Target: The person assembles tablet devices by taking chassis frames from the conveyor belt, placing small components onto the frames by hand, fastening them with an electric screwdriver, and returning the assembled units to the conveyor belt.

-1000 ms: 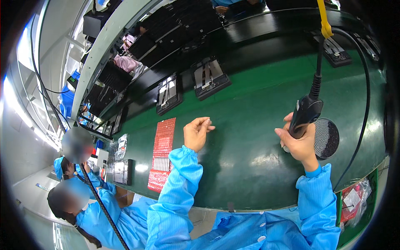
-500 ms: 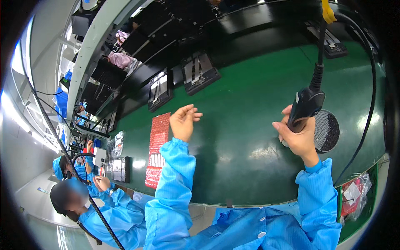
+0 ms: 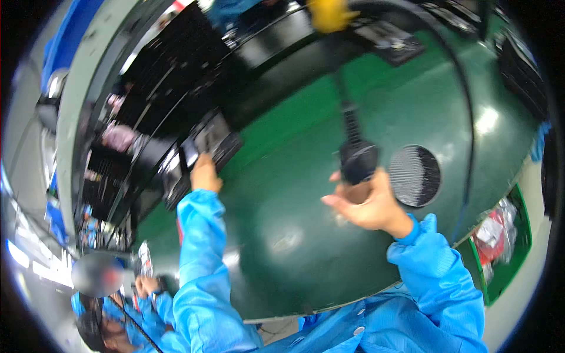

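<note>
Green bench (image 3: 276,259), lit room (image 3: 44,272): right hand (image 3: 376,207) grips black tool (image 3: 358,162); left hand (image 3: 206,175), grasp unclear

The person wears a bright sky-blue work coat (image 3: 388,323), smooth and slightly shiny, with long, loose sleeves. The left sleeve (image 3: 201,253) is roomy and creased in soft folds along the forearm, its cuff (image 3: 200,199) gathered toward the wrist. The right sleeve (image 3: 441,288) puffs out and wrinkles too, ending in a snug, deeper-blue band (image 3: 408,230) at the wrist. Small round white buttons (image 3: 358,330) dot the coat's front. The fingers (image 3: 346,207) are bare.
</note>
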Available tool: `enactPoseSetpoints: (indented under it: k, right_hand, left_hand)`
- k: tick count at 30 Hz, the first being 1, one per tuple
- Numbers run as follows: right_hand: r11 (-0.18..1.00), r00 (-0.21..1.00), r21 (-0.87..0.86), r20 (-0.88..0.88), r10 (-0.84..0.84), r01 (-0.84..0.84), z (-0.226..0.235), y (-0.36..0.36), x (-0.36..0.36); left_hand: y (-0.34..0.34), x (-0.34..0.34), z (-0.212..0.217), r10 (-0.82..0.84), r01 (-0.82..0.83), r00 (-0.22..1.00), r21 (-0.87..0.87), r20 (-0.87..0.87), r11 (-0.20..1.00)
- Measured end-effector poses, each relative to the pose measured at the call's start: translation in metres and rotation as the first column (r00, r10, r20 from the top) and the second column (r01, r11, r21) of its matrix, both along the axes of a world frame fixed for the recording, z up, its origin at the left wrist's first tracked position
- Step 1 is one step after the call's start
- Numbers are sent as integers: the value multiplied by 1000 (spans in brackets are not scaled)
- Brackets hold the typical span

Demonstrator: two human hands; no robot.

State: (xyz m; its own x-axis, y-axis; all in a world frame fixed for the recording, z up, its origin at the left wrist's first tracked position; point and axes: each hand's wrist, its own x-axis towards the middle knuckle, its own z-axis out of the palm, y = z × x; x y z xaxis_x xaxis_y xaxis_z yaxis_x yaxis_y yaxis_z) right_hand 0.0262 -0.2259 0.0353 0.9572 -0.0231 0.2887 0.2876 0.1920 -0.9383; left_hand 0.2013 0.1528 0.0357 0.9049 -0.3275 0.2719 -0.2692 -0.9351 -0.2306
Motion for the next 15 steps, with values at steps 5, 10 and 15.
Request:
enactPoseSetpoints:
  k: [5,10,15]
  right_hand:
    - [999,993,-15,115,34,-33,11,6,7]
    - [1000,985,-6,168,-23,24,10,6,6]
    - [1000,989,8,150,6,-7,13,5,6]
  left_hand:
    - [23,40,-18,262,-260,963,35,-61,965]
    - [-9,15,-1,267,-253,942,-96,204,963]
    - [-66,-60,20,106,-13,943,-283,314,959]
